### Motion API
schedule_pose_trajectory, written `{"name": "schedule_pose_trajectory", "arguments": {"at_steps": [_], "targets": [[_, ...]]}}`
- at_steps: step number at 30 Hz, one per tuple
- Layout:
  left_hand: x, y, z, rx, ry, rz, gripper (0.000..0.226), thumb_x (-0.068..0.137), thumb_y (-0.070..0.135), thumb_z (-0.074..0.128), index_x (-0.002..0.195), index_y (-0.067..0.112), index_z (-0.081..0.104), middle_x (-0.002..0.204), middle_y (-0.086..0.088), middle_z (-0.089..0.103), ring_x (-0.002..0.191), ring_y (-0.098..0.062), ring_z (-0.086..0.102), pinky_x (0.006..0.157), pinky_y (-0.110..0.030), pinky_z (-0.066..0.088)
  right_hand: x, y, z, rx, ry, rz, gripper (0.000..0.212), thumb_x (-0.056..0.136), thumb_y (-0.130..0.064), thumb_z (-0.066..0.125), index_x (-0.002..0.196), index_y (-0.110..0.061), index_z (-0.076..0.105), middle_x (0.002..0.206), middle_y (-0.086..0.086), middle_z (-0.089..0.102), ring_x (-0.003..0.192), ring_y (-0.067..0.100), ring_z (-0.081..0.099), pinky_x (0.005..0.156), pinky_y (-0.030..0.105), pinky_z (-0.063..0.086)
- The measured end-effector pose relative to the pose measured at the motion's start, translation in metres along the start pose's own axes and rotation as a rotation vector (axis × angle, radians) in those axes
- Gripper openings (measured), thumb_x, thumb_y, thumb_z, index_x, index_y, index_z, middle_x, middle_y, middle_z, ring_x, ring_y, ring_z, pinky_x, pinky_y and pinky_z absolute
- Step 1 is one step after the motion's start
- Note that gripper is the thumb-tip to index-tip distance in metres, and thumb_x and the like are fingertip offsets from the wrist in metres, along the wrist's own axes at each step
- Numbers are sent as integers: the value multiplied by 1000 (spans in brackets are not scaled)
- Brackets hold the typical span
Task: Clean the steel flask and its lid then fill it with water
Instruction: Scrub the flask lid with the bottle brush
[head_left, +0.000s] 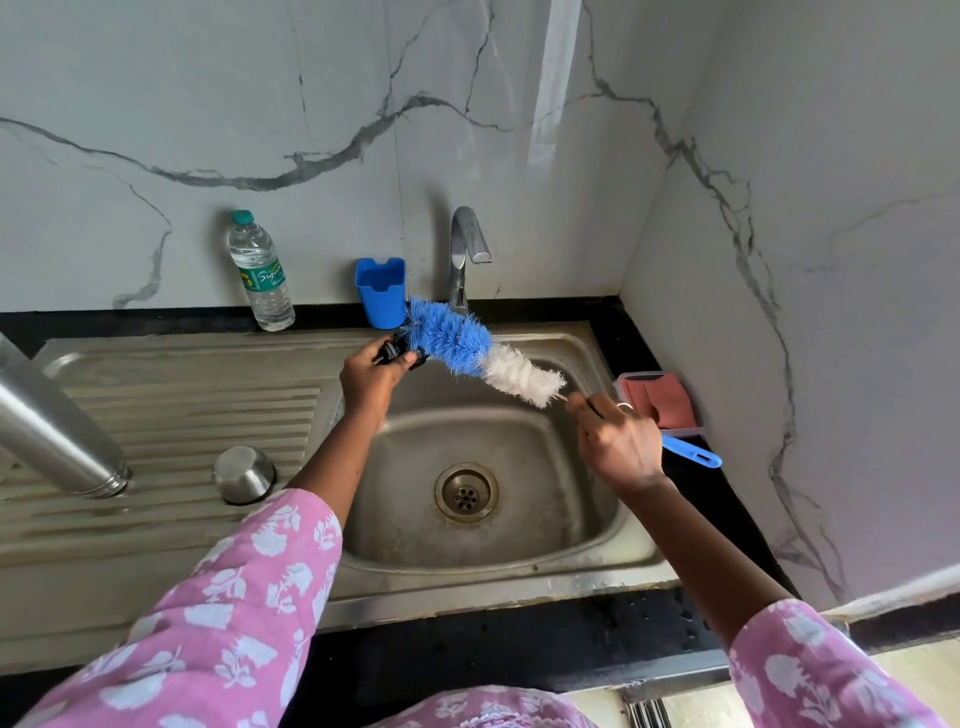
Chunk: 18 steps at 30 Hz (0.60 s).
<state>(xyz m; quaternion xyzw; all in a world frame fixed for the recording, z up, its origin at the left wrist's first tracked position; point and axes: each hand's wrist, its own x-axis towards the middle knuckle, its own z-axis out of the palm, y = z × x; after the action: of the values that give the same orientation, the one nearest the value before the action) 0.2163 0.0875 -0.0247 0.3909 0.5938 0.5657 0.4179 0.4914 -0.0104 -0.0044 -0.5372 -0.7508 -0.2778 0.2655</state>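
Black lid (397, 353) is pinched in the left hand (371, 376), fingers (406, 359) curled round it, above the back-left rim of the sink (519, 545). The blue bristle end of the bottle brush (467, 353) sits right against the lid, just beyond the left fingers. The brush runs diagonally down to the right hand (621, 447), whose fingers are clenched on the wire stem just past the white bristles, and the blue handle tip sticks out behind that hand. Steel flask (57, 426) is well left of the left fingers, tilted with its mouth down on the ribbed drainboard (208, 405) and its body running off the frame edge. Steel cap (243, 474) is upside down on the drainboard, between the flask mouth and the left forearm. Drain (466, 492) is below and between both hands. Tap (464, 249) and blue holder (381, 293) are just behind the left fingers, with the water bottle (261, 275) further left on the black tabletop (519, 639). Pink sponge (657, 397) in a tray is just right of the right fingers.
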Motion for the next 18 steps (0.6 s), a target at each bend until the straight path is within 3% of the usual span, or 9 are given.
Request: {"name": "schedule_pose_trajectory", "arguments": {"at_steps": [6,9,11,16,18], "targets": [[-9,-2,5,-49,-106,24,45,78,-1,72,117,19,62,103,-8,67,101,-28,63,94,-44,51,11,-4,1,-49,-31,19,25,69,-5,54,83,-13,73,59,2,56,40,24,52,35,18,24],[-10,1,6,-59,-116,55,48,78,-4,70,123,7,59,110,-8,64,104,-27,62,93,-39,50,14,-5,1,-67,-24,16,22,66,-4,60,82,-13,73,58,2,56,39,23,51,34,18,24],[-9,2,4,-75,-75,50,48,79,-5,69,124,2,58,110,-10,64,102,-26,62,92,-36,51,10,-5,1,-48,-2,12,25,70,-4,52,82,-13,73,58,2,56,39,23,51,33,19,25],[-6,2,-2,-164,-26,1,43,83,-5,65,125,-3,56,98,-8,65,84,-17,64,77,-20,55,1,-2,-2,-5,44,-1,27,77,-6,47,78,-14,73,57,2,56,38,24,50,33,20,27],[-8,1,0,-170,-50,2,43,83,-5,65,125,0,56,92,-2,65,84,-15,63,78,-21,56,4,-2,-1,-8,35,7,26,76,-7,48,79,-14,73,57,2,56,39,24,51,33,20,27]]}}
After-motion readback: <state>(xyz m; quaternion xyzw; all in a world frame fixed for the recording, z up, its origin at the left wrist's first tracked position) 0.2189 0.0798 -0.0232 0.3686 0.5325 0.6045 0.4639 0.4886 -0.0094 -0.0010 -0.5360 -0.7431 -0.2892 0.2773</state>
